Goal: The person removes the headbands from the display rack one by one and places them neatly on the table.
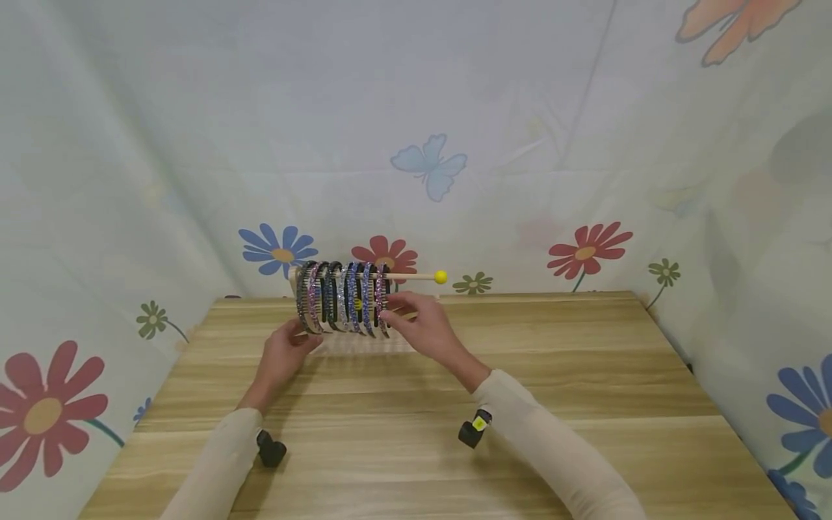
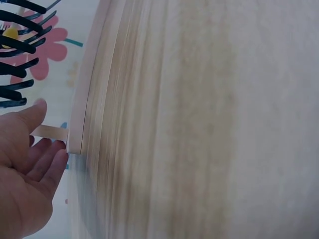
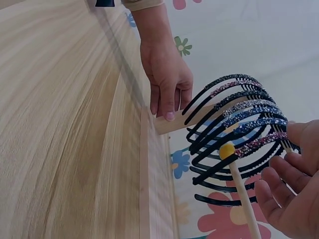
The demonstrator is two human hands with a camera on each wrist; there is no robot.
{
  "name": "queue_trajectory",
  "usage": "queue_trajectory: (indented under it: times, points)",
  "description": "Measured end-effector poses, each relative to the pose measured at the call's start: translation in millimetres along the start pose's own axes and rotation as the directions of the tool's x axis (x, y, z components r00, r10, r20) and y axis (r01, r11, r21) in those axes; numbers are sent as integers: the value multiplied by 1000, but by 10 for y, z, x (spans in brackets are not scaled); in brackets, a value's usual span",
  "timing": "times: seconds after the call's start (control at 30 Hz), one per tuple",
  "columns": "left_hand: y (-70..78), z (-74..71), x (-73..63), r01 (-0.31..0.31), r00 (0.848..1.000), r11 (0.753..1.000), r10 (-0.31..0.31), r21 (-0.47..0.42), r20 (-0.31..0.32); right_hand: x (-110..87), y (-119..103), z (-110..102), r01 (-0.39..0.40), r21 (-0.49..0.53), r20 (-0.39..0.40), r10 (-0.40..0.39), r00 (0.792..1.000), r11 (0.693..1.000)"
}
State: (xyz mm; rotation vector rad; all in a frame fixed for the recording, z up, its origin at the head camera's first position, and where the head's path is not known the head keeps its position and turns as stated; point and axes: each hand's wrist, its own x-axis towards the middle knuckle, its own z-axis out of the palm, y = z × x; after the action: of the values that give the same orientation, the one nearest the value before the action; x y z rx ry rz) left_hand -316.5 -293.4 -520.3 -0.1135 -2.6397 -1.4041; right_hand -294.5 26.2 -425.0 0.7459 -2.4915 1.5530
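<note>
Sparkly headbands point(image 1: 341, 297) on a wooden stand point(image 3: 168, 127), near the table's point(image 1: 585, 404) far edge
Left hand point(image 1: 284, 352) pinches the stand's end; right hand's point(image 1: 425, 326) fingers bend loosely by the pink headband point(image 3: 254, 147), can't tell if they're gripping. Imo, best to hold the stand firm, rod point(image 1: 416, 276) level, so nothing slides toward the yellow tip point(image 1: 441, 276).

In the head view, the left forearm point(image 1: 211, 469), in a long cream fabric sleeve point(image 1: 227, 437), rises from the bottom edge, left of centre. The bare left hand point(image 1: 284, 354) sits left of centre, thumb opposing bent fingers. The similarly sleeved right forearm point(image 1: 559, 448) slants up-left from lower right. The bare right hand point(image 1: 422, 325) reads near mid-frame, thumb parted from partly bent fingers.
</note>
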Motion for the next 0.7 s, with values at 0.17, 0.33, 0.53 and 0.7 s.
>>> queue_trajectory:
  times: [0.17,0.33,0.53,0.7]
  points:
    - [-27,13,14,-9,1000,999,10,33,-26,17,-4,46,-8,11,-2,8,1000,1000]
    - [-41,23,4,-6,999,999,8,50,-53,21,-6,71,-36,34,0,36,999,999]
    - [-47,28,-1,24,997,999,-21,48,-69,22,-42,65,-77,42,7,77,997,996]
    - [-54,49,10,30,996,998,-25,60,-81,29,-56,60,-81,39,6,81,997,996]
